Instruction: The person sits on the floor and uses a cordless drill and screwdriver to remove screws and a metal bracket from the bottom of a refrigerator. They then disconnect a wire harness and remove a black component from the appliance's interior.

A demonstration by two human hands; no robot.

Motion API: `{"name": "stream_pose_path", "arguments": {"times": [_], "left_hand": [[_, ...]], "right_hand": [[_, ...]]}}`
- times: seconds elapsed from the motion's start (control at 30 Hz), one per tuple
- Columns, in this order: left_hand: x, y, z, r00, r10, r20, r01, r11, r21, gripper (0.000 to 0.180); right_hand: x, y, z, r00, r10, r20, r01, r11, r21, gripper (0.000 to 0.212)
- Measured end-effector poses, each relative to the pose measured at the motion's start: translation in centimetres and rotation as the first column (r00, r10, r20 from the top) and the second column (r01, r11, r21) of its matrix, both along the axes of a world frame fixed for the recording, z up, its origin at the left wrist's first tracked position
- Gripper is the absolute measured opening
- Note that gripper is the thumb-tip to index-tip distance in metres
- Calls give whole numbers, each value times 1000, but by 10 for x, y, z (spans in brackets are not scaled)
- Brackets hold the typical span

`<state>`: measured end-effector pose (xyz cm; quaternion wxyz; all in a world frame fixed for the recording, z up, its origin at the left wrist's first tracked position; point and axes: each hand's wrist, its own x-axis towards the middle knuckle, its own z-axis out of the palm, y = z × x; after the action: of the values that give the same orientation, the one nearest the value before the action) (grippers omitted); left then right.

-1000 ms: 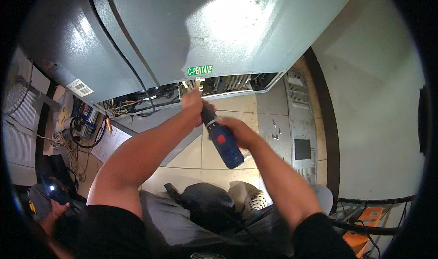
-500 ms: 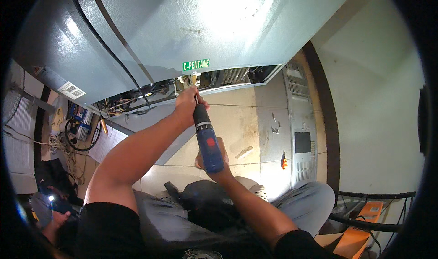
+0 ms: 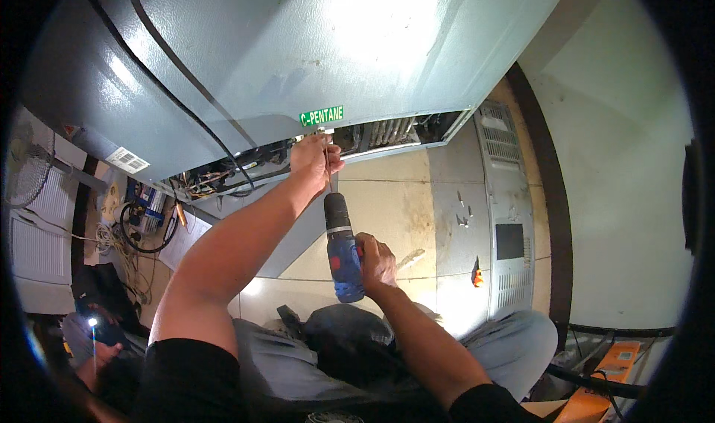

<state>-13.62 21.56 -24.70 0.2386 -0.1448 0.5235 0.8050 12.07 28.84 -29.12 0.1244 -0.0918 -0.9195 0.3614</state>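
Blue-and-black power drill (image 3: pixel 345 270) is being gripped in the right hand (image 3: pixel 379 261) before the open lower compartment (image 3: pixel 387 152) of the grey metal cabinet (image 3: pixel 410 73), ribbed tubes (image 3: pixel 389 132) and tangled wiring (image 3: pixel 199 188) being exposed inside, while the left hand (image 3: pixel 310 156) is being held apart, curled by the thin metal bit (image 3: pixel 328 185), grip unclear.

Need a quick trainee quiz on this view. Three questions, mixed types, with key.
1. Multiple choice: what grips the blue drill?
A) Left hand only
B) Right hand only
C) Neither hand

2. True or false: the left hand rests flat on the tiled floor.

3. Fill in: the small tool lying beside the vented grey panel is black and ____.

Key:
1. B, the right hand.
2. False; the left hand is up at the open compartment.
3. Orange.
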Motion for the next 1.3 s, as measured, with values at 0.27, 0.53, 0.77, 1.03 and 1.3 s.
{"name": "stream_pose_path", "arguments": {"times": [0.27,0.53,0.77,1.03,1.3], "left_hand": [[-15,-4,-11,1000,-4,8,3,992,128,15],[-15,-6,-10,995,-74,-64,81,988,128,16],[-17,0,-21,997,-3,-76,13,991,136,14],[-19,-1,-18,995,-47,-86,61,984,167,15],[-14,2,-12,998,-12,-54,26,964,266,18]], "right_hand": [[-15,14,3,996,17,-86,-13,999,39,30],[-15,16,-2,997,38,-74,-40,999,-32,31],[-16,21,0,999,53,9,-52,998,-39,30],[-17,17,-2,997,41,67,-36,996,-83,35],[-14,8,-5,1000,12,6,-11,987,-160,29]]}}
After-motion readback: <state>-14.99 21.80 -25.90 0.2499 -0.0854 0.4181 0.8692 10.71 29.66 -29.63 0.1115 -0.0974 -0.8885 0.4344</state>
